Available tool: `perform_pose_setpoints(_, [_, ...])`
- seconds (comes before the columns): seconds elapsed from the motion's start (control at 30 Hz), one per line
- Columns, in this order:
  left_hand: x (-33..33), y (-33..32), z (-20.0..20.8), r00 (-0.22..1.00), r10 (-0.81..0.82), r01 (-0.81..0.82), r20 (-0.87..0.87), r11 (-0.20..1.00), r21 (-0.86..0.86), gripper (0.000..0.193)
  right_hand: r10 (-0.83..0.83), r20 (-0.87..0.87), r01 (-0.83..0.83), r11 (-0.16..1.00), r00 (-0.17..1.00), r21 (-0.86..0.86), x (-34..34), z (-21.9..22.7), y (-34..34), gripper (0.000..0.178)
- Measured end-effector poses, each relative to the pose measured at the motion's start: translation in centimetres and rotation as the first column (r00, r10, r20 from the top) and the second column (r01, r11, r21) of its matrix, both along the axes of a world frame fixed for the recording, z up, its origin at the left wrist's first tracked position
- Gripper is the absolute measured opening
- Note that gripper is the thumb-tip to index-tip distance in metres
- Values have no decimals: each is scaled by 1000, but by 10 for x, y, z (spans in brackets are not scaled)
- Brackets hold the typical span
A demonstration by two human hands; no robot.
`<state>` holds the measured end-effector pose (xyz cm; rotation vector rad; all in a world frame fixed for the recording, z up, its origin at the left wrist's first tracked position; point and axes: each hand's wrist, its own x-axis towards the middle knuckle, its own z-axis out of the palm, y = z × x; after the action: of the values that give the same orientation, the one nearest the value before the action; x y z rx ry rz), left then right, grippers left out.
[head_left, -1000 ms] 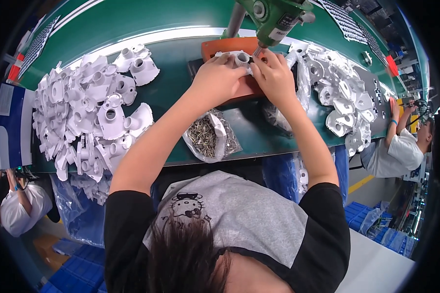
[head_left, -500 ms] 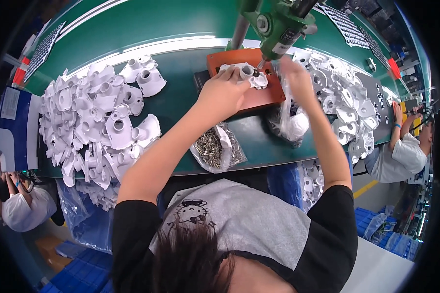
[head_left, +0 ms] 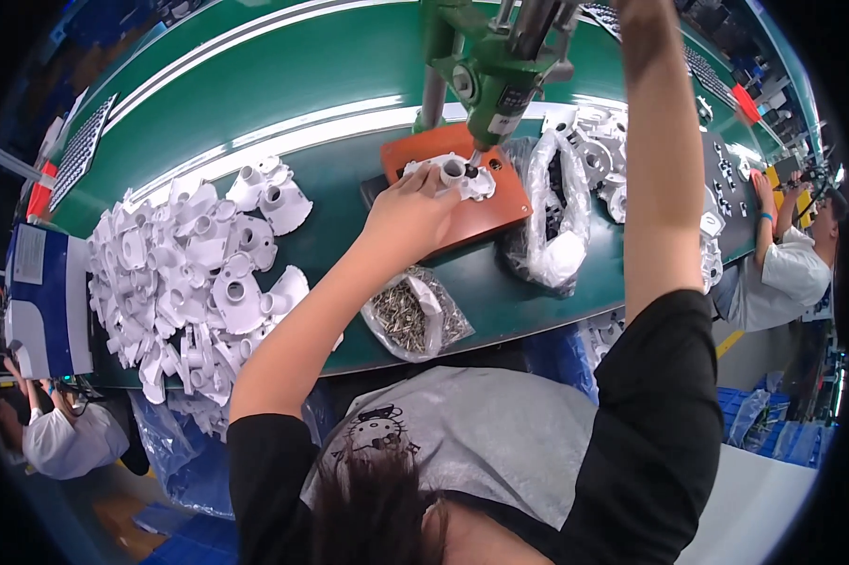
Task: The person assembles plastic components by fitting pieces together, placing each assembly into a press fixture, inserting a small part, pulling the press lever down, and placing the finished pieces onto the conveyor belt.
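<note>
On the green table (head_left: 283,104), a white pile (head_left: 194,268) lies at left, and the raised right forearm (head_left: 664,188), its hand outside the view, hides some white pieces (head_left: 599,155). Below the green machine (head_left: 486,80), on an orange block (head_left: 486,217), the left hand (head_left: 410,218) rests fingers on a white part (head_left: 482,185); whether they grip, one cannot tell.

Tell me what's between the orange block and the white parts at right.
A clear plastic bag of dark pieces lies beside the orange block, in the head view.
</note>
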<state>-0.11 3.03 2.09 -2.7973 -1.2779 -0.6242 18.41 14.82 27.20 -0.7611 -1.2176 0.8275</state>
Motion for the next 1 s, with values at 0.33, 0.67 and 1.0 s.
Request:
perform_pose_setpoints(0.33, [8, 2, -1, 998, -62, 62, -2, 997, 49, 33, 160, -359, -86, 973, 920, 214, 115, -229, -196, 47])
perform_pose_setpoints(0.67, [8, 31, -9, 990, 96, -86, 107, 992, -95, 43, 265, -191, -193, 925, 945, 328, 58, -75, 38, 58])
perform_pose_setpoints(1.0, [-52, 56, 48, 883, 382, -145, 274, 775, -615, 21, -332, 802, 297, 933, 497, 202, 137, -188, -65, 45])
